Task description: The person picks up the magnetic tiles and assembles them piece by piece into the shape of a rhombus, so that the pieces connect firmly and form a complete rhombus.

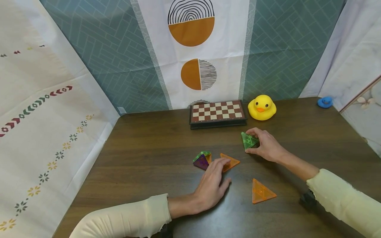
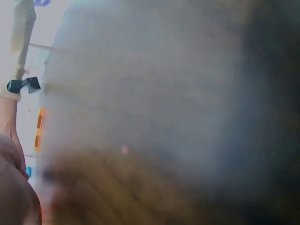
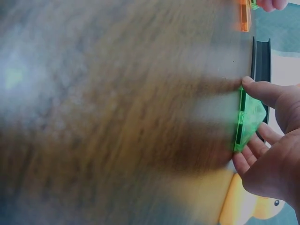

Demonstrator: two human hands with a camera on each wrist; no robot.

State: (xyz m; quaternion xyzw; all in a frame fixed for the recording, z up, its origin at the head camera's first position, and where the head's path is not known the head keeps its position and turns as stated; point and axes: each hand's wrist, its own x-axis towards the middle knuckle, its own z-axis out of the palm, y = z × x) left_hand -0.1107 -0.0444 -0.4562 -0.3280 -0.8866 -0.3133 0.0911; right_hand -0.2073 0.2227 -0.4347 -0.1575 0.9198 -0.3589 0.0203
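Note:
My right hand point(image 1: 267, 145) pinches a green triangular tile point(image 1: 249, 140) between thumb and fingers, over the table in front of the yellow duck. In the right wrist view the green tile point(image 3: 252, 116) spans from the thumb to the fingertips. My left hand point(image 1: 209, 188) reaches over the table, its fingers loosely extended and touching or just above an orange triangular tile point(image 1: 234, 162). Just beyond it stands a small cluster of joined tiles with a purple face point(image 1: 200, 162), green and orange sides, partly hidden by the fingers. Dark blur fills most of the left wrist view.
A second orange triangular tile point(image 1: 262, 192) lies flat nearer me, between the forearms. Along the table's back edge are a checkered board box point(image 1: 218, 114), a yellow rubber duck point(image 1: 262, 109) and a small blue duck point(image 1: 324, 102). Cloth hangs behind the wooden table point(image 1: 143, 148).

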